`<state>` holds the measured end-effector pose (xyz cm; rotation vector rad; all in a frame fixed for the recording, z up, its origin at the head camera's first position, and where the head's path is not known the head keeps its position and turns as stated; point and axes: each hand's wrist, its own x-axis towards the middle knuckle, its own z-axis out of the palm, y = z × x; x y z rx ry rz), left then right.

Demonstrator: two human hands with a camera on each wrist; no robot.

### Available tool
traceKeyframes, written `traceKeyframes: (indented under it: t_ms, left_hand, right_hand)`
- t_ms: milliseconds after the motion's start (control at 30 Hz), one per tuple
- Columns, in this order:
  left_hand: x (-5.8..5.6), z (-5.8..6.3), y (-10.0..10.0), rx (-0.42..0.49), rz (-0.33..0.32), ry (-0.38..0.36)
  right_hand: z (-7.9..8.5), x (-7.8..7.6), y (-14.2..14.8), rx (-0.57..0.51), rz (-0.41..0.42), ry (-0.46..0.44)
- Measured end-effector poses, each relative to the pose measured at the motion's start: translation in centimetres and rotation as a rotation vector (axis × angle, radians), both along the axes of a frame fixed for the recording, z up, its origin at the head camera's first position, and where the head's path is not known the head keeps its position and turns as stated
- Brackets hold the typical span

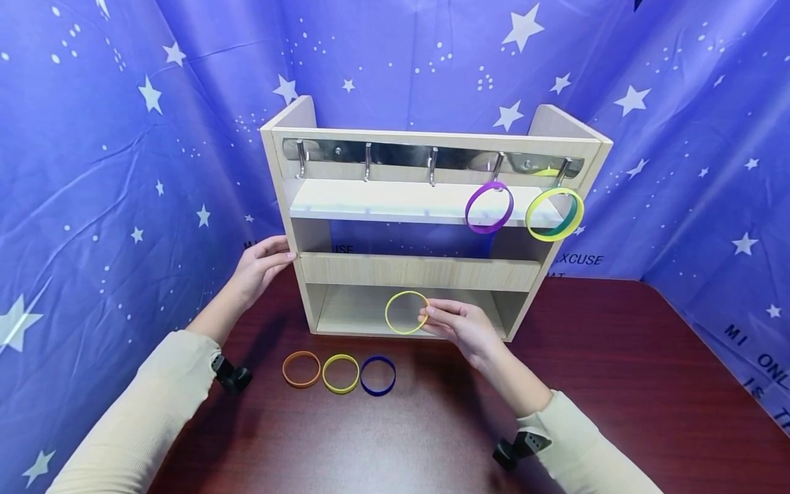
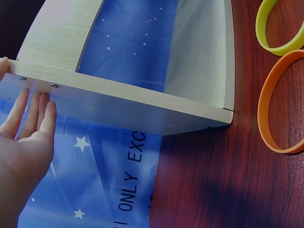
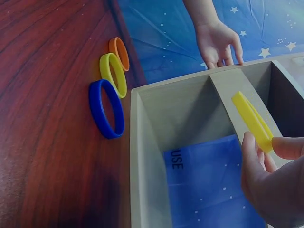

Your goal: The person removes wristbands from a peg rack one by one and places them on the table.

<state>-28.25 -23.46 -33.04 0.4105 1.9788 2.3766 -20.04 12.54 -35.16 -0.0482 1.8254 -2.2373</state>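
My right hand [image 1: 463,328] pinches a yellow silicone wristband [image 3: 251,121] between thumb and fingers, in front of the shelf's lower compartment. At the left side of a light wooden shelf [image 1: 420,271], my left hand [image 1: 262,269] has its fingers straight against the outer panel, the thumb at the front edge. Three more wristbands lie in a row on the table before the shelf: orange [image 1: 301,385], yellow [image 1: 341,391] and dark blue [image 1: 378,394]. A purple wristband [image 1: 487,229] hangs from one hook; a yellow one [image 1: 546,238] and a green one [image 1: 569,219] share the rightmost hook.
Across the shelf's top front runs a metal strip [image 1: 401,154] with several hooks; the three towards the left carry no bands. The shelf stands on a dark red wooden table [image 1: 432,439]. Behind and at both sides hangs a blue curtain [image 1: 401,62] with stars.
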Motion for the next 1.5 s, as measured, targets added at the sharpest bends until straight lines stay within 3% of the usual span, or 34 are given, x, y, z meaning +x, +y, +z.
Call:
traceKeyframes:
  t_ms: [1500]
  left_hand:
    - [-0.2,0.1,0.0,-0.003,-0.002,-0.017]
  right_hand:
    - [-7.2,0.8,2.1,0.152,0.081,-0.146]
